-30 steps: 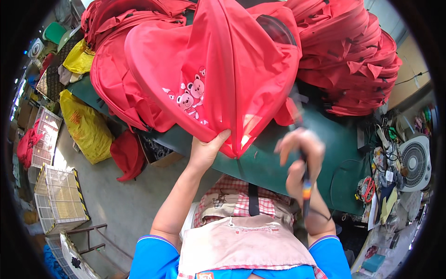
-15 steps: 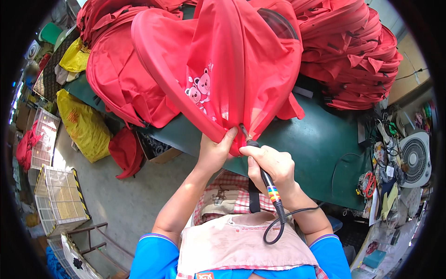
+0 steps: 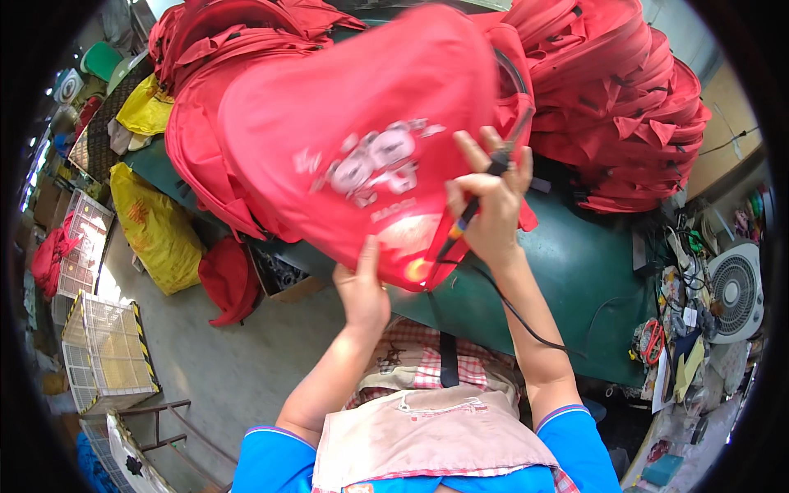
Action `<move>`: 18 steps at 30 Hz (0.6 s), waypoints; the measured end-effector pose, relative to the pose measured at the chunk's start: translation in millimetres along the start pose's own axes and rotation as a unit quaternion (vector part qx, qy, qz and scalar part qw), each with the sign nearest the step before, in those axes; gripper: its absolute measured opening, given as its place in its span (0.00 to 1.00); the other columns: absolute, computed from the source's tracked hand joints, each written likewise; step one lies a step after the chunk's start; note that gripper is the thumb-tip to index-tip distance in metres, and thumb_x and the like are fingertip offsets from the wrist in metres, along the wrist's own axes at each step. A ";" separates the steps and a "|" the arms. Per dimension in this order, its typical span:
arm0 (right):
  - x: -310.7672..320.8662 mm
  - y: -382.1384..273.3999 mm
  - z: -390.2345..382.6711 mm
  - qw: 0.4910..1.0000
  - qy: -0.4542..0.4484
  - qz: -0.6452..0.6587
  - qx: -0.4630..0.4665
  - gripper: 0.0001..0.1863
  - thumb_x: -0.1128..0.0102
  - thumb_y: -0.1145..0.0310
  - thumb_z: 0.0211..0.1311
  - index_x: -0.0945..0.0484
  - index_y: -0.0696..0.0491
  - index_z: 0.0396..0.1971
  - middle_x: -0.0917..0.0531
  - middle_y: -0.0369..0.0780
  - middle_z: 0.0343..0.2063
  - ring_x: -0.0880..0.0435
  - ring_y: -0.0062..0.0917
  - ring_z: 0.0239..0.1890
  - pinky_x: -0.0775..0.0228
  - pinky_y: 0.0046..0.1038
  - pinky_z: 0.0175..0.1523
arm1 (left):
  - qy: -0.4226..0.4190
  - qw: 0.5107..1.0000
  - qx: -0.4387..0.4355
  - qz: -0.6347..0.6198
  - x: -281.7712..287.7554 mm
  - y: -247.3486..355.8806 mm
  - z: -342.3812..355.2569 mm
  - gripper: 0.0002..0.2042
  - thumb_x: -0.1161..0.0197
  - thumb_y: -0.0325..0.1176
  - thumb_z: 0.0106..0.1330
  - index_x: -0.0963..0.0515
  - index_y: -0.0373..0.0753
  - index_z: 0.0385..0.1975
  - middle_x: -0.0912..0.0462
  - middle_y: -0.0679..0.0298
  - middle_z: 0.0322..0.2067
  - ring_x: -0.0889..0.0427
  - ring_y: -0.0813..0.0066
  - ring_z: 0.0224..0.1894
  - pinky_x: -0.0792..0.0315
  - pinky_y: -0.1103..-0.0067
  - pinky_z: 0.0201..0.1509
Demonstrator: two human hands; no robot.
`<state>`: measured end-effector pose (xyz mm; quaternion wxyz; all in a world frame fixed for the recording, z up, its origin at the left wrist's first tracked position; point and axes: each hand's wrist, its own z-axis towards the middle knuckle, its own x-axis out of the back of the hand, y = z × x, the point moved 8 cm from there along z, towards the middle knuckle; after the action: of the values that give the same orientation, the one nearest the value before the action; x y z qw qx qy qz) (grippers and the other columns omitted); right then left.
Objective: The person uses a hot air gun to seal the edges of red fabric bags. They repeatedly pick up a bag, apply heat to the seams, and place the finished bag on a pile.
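A red backpack (image 3: 362, 90) with a cartoon bear print fills the middle, its front panel facing up and smeared by motion. My left hand (image 3: 365, 300) grips its near edge, thumb on top and fingers underneath. In my right hand (image 3: 493, 209) is a corded soldering iron (image 3: 465, 218), its dark handle wound with rainbow-coloured tape. It slants between the thumb and fingers, and the other fingers are raised and partly spread beside the bag's right side. Where its hot end lies is blurred. The black cord (image 3: 514, 311) hangs down across my right forearm.
Piles of red backpacks (image 3: 616, 107) stand at the back right and back left (image 3: 222, 107) of the green table (image 3: 567, 271). A white fan (image 3: 734, 292) and red-handled scissors (image 3: 652, 341) are at the right. Left on the floor are a yellow bag (image 3: 156, 230) and a wire crate (image 3: 111, 349).
The backpack has swung from edge-on to lying with its printed front up. My right hand has lifted up and right, tilting the soldering iron away from the bag's lower tip. My left hand shifted lower.
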<state>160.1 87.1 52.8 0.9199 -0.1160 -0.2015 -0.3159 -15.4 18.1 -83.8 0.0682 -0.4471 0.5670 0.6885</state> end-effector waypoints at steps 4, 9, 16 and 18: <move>19.4 32.0 -21.4 0.997 0.030 -0.007 -0.066 0.09 0.36 0.76 0.60 0.29 0.48 0.33 0.18 0.44 0.58 0.25 0.38 0.67 0.61 0.48 0.76 | -0.118 0.987 -0.050 0.101 -5.6 37.2 13.9 0.15 0.33 0.24 0.67 0.20 0.32 0.53 0.15 0.62 0.49 0.18 0.75 0.48 0.27 0.77 0.58; 68.3 -24.4 -52.5 0.880 0.065 0.425 -0.201 0.16 0.37 0.70 0.69 0.26 0.58 0.52 0.17 0.46 0.38 0.20 0.28 0.32 0.27 0.30 0.43 | -0.179 0.912 -0.151 0.336 -42.1 50.3 30.8 0.13 0.35 0.24 0.66 0.21 0.29 0.48 0.13 0.60 0.43 0.16 0.77 0.43 0.24 0.77 0.52; 61.2 -82.7 -54.8 0.933 -0.119 0.305 -0.153 0.15 0.42 0.84 0.58 0.16 0.60 0.45 0.26 0.37 0.16 0.26 0.21 0.16 0.33 0.22 0.23 | -0.260 0.906 -0.028 0.333 -69.7 38.5 41.8 0.14 0.37 0.24 0.68 0.25 0.28 0.52 0.14 0.57 0.47 0.16 0.76 0.47 0.22 0.77 0.52; 55.0 -85.3 -51.9 0.935 -0.108 0.306 -0.143 0.16 0.42 0.86 0.56 0.16 0.59 0.44 0.26 0.38 0.16 0.27 0.22 0.15 0.33 0.23 0.22 | -0.260 0.903 -0.033 0.340 -70.8 39.8 42.1 0.14 0.37 0.24 0.68 0.24 0.29 0.51 0.14 0.57 0.46 0.15 0.77 0.46 0.22 0.78 0.52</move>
<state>161.5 -25.9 38.3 0.9185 -0.3357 -0.2067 -0.0297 -20.2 69.0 -7.9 -0.0394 -0.0342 0.6235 0.7801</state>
